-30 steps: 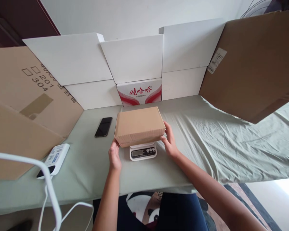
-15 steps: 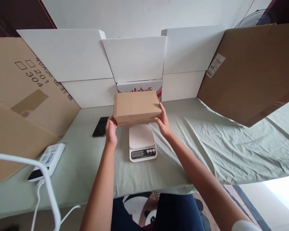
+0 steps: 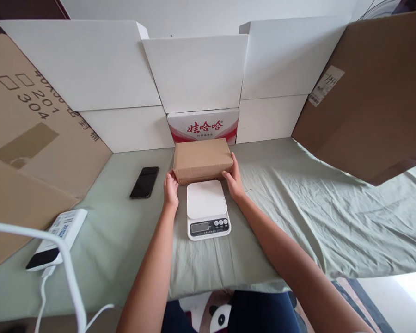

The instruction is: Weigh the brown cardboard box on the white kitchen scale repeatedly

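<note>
A closed brown cardboard box [image 3: 203, 159] is held between my two hands, just behind the kitchen scale. My left hand [image 3: 171, 187] grips its near left corner. On the other side, my right hand [image 3: 234, 178] presses against the right end, thumb in front. The white kitchen scale [image 3: 207, 201] has a bare platform, a dark display strip and round buttons facing me. The box's underside is hidden, though it looks low at the cloth. To the left of my left hand lies a black phone [image 3: 144, 182].
Behind stands a red-and-white printed carton [image 3: 204, 126] below white panels [image 3: 197, 74]. Large cardboard pieces flank the table at left [image 3: 31, 134] and right [image 3: 367, 101]. A white power bank [image 3: 57, 238] with a cable [image 3: 69, 268] sits front left on the green cloth [image 3: 280, 185].
Both hands have lowered the cardboard box behind the scale, uncovering the printed carton's lettering. The whole view has also shifted slightly.
</note>
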Demonstrator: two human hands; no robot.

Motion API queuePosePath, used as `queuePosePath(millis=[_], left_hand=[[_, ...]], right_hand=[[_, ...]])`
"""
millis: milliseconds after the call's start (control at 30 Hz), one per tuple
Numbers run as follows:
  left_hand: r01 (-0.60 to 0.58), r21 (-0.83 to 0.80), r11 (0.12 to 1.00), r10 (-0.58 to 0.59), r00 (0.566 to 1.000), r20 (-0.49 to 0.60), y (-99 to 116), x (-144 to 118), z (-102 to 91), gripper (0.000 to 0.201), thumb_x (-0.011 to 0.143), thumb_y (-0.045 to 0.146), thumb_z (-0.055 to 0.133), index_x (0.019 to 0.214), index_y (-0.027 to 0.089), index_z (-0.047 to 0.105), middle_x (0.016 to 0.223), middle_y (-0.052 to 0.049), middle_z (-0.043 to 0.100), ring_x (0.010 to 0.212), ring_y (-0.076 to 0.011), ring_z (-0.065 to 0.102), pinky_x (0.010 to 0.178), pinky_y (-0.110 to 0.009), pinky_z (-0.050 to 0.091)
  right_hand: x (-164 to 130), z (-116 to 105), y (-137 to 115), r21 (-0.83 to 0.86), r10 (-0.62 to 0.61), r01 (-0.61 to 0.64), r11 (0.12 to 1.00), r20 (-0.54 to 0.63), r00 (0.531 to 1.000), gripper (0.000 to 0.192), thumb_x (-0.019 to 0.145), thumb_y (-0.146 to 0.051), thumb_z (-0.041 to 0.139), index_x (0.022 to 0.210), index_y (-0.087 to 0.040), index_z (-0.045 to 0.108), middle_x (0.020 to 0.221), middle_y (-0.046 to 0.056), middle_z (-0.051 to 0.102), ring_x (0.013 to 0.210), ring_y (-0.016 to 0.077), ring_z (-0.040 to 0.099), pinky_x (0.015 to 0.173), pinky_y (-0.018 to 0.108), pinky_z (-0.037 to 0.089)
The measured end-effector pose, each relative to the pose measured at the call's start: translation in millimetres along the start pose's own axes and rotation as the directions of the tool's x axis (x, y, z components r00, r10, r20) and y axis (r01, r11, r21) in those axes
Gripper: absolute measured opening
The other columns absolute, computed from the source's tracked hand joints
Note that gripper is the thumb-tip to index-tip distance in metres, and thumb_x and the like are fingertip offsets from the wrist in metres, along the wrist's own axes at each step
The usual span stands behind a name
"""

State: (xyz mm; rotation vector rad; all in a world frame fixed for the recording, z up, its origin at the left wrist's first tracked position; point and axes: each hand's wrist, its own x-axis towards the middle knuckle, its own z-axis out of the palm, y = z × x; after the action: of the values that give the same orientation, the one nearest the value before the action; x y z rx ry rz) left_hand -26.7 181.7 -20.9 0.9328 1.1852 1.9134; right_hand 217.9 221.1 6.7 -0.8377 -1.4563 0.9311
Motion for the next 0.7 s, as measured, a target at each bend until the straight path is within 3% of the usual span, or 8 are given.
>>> queuePosePath(millis=[333, 500, 700], left_hand=[[0.048, -0.010, 0.999, -0.048, 0.999, -0.004, 3.2, 1.0, 0.7, 0.088, 0.077, 0.094, 0.054, 0.130, 0.025, 0.071, 0.154, -0.020, 0.061, 0.150, -0.0326, 0.053, 0.119, -0.048, 0.046], [0.006, -0.018, 1.000, -0.007, 0.998, -0.055, 15.7, 5.5, -12.8, 0.088, 0.085, 0.091, 0.043, 0.140, 0.027, 0.067, 0.167, -0.018, 0.048, 0.159, -0.0300, 0.040, 0.128, -0.046, 0.032], [0.021, -0.023, 1.000, -0.023, 0.997, -0.069, 20.5, 4.5, -15.0, 0.089, 0.088, 0.090, 0.040, 0.144, 0.026, 0.066, 0.169, -0.017, 0.046, 0.160, -0.0287, 0.037, 0.129, -0.043, 0.030]], right_hand=[[3.3, -0.3, 7.2, 0.003, 0.032, -0.032, 0.999, 0.033, 0.999, 0.093, 0.090, -0.049, 0.059, 0.171, -0.028, 0.018, 0.179, 0.003, 0.025, 0.167, 0.0267, 0.023, 0.137, 0.054, 0.023], [2.2, -1.0, 19.3, 0.072, 0.100, -0.096, 0.993, -0.054, 0.993, 0.099, 0.089, -0.054, 0.058, 0.172, -0.032, 0.008, 0.181, 0.005, 0.020, 0.165, 0.0296, 0.031, 0.134, 0.060, 0.024], [1.8, -1.5, 21.9, 0.149, 0.115, -0.106, 0.983, -0.052, 0.992, 0.095, 0.089, -0.047, 0.058, 0.172, -0.036, 0.013, 0.178, 0.001, 0.030, 0.162, 0.0291, 0.038, 0.132, 0.056, 0.030]])
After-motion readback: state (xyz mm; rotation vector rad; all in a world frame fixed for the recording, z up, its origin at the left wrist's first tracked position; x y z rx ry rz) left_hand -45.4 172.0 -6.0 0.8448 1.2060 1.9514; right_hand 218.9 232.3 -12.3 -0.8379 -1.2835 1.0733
